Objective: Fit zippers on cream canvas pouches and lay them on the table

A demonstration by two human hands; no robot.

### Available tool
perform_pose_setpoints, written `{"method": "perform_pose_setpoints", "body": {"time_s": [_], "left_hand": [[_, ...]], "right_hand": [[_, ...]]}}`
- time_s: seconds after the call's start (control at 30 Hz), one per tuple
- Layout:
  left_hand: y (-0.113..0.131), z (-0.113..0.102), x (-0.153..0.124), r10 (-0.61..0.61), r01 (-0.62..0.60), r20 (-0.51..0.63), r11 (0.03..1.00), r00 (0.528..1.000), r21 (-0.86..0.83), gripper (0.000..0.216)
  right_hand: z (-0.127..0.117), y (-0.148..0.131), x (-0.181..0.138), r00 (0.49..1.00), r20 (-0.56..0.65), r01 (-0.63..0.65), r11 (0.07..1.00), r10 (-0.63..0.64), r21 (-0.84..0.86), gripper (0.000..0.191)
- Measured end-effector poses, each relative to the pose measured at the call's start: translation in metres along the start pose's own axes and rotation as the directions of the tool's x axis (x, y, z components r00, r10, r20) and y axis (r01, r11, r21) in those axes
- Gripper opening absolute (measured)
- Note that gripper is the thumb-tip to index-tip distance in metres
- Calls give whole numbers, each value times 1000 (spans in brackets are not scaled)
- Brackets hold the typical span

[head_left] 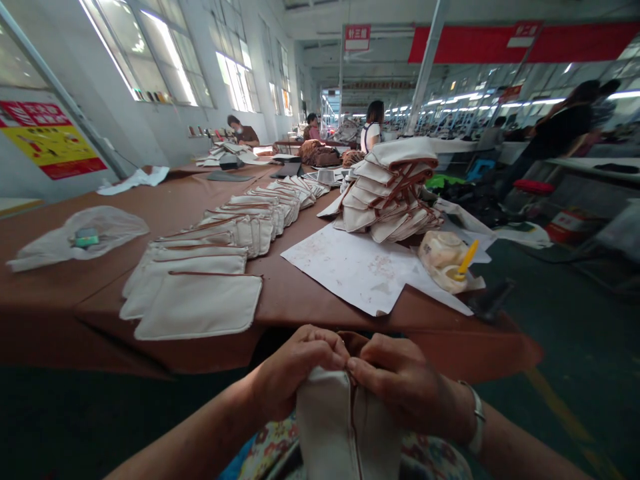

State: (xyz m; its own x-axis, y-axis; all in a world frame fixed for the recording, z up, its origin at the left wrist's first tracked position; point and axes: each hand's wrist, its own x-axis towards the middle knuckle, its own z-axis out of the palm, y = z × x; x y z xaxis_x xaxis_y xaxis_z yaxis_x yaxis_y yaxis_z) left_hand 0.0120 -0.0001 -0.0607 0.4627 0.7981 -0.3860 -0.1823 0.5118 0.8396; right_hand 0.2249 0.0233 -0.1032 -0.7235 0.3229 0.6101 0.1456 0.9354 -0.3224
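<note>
My left hand (295, 370) and my right hand (400, 383) both pinch the top edge of a cream canvas pouch (345, 427) with brown piping, held upright over my lap below the table edge. The fingers of both hands are closed on the fabric, thumbs meeting at the pouch's opening. A bracelet sits on my right wrist. On the brown table (310, 293) ahead, a long overlapping row of finished pouches (200, 293) runs away from me on the left. A tall untidy stack of pouches (390, 193) stands to the right.
White paper (360, 270) lies on the table before the stack, with a pale container holding a yellow tool (450, 260) at its right. A plastic bag (80, 240) lies far left. Other people work at tables further back; an aisle runs along the right.
</note>
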Motion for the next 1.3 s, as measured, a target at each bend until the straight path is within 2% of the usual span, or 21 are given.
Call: {"method": "perform_pose_setpoints", "body": {"time_s": [0.1,0.17,0.23,0.3,0.37,0.43,0.53,0.63,0.7,0.77,0.8,0.9,1.03,1.1,1.2,1.3], "left_hand": [[-2,-4,0,-11,11,4,1000,1000,0,23],[-3,-6,0,-9,9,4,1000,1000,28,27],[-4,-8,-1,31,-32,11,996,999,83,32],[-3,-10,-1,81,-83,16,985,997,153,34],[-2,-11,-2,108,-111,26,970,994,216,35],[0,-13,-3,122,-129,40,957,992,258,36],[2,-14,-5,126,-139,62,952,990,272,37],[2,-13,-10,116,-139,112,963,987,232,35],[2,-12,-12,123,-149,140,971,982,189,35],[1,-10,-13,140,-162,134,971,981,177,36],[1,-10,-13,147,-170,122,965,981,200,36],[4,-8,-11,179,-200,91,910,980,364,33],[12,-4,-11,238,-244,88,779,967,577,27],[18,-3,-14,271,-248,65,723,960,645,23],[27,-7,-20,175,-200,105,730,979,653,25],[31,-13,-21,69,-126,128,843,989,523,44]], "right_hand": [[5,2,-6,1000,-1,-2,999,2,-49,42],[6,-1,-8,997,-52,-46,993,52,104,41],[3,-6,-8,968,-79,-195,916,237,350,30],[-2,-11,-3,869,-8,-415,739,494,531,24],[-9,-14,4,763,115,-570,579,636,584,31],[-15,-13,12,740,225,-617,507,634,602,39],[-17,-10,20,756,331,-619,453,565,641,43],[-10,-9,19,783,332,-561,367,526,742,39],[-4,-9,15,797,327,-501,251,508,829,34],[0,-7,10,792,351,-479,152,499,865,32],[-1,-6,9,787,369,-487,131,494,863,31],[-10,-3,12,772,411,-548,182,484,816,36],[-22,-5,27,770,398,-609,392,498,689,46],[-21,-6,31,777,381,-610,447,501,655,44],[-15,-5,29,789,370,-580,397,490,711,43],[-9,-1,23,782,390,-572,311,486,759,38]]}}
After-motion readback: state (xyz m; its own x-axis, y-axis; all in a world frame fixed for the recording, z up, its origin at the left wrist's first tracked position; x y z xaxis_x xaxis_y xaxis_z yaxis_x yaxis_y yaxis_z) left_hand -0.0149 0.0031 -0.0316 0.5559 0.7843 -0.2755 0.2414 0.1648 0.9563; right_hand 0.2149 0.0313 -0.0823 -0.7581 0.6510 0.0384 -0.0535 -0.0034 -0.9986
